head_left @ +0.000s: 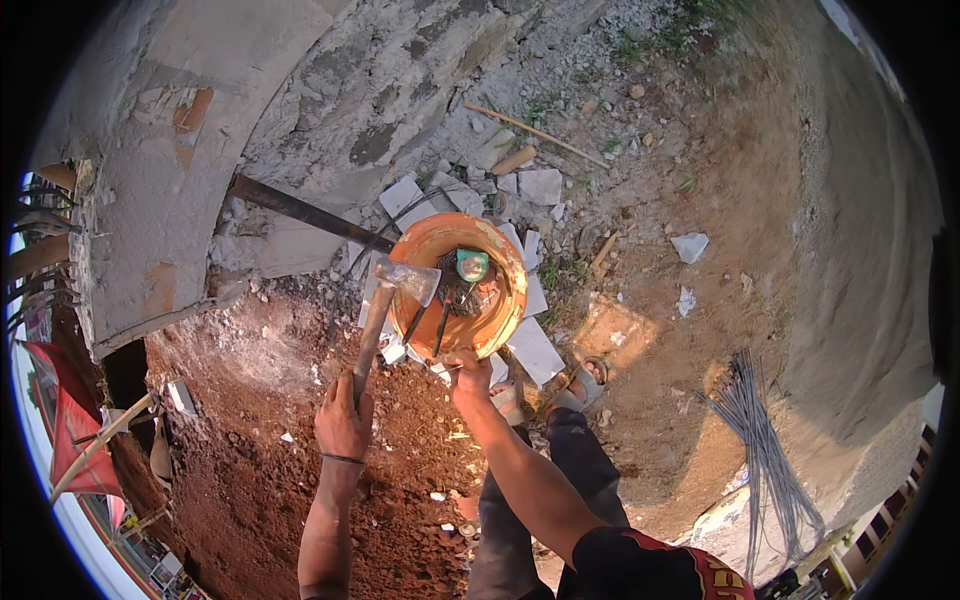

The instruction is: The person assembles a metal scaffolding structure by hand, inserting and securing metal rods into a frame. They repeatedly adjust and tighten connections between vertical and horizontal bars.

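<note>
A hatchet (372,335) with a wooden handle and a worn grey metal head is gripped in my left hand (343,418). Its head overlaps the left rim of an orange bucket (512,265) in the picture. Close against the bucket's near rim, my right hand (470,380) is closed with its fingertips pinched together. What they hold, if anything, is too small to make out. Inside the bucket lie a green tape measure (472,265), a dark-handled tool (441,328) and a heap of small dark pieces that look like nails or wire.
Broken white tiles (537,350) lie around the bucket. A dark bar (300,212) slants from the concrete wall (180,235) toward it. Bundled metal rods (765,460) lie at the right. A thin stick (535,132) rests on the rubble; my sandalled feet (585,385) stand near the bucket.
</note>
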`<state>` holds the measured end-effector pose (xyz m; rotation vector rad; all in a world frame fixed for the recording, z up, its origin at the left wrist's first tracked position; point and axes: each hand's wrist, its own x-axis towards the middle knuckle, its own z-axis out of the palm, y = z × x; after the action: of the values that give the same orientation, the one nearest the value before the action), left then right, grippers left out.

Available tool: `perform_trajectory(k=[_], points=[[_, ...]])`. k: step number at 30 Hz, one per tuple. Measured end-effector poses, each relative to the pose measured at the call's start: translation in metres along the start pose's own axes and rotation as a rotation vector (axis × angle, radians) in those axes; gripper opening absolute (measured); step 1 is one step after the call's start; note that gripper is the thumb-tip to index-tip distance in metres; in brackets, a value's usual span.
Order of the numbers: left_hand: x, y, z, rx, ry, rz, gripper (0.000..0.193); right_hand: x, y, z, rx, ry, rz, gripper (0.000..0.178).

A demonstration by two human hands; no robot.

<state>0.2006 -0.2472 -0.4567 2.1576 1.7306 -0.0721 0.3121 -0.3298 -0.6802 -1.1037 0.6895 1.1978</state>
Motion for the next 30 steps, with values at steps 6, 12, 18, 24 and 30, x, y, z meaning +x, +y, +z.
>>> perform_trajectory(k=[6,12,18,24,30], points=[[0.113,0.002,0.053,0.382,-0.466,0.088,0.027,0.018,0.028,0.015,-0.155,-0.199,0.374,0.059],[0.166,0.005,0.12,0.621,-0.566,0.226,0.026,-0.003,-0.032,-0.039,-0.688,-0.356,0.23,0.049],[0.227,0.03,0.227,0.402,-0.488,0.089,0.038,-0.043,-0.096,-0.169,-1.212,-0.248,-0.016,0.039],[0.206,0.016,0.3,0.588,-0.224,0.23,0.051,-0.086,-0.17,-0.26,-1.288,-0.016,-0.11,0.036],[0.19,0.051,0.234,0.32,-0.03,0.394,0.076,-0.14,-0.219,-0.272,-1.237,0.172,-0.12,0.033]])
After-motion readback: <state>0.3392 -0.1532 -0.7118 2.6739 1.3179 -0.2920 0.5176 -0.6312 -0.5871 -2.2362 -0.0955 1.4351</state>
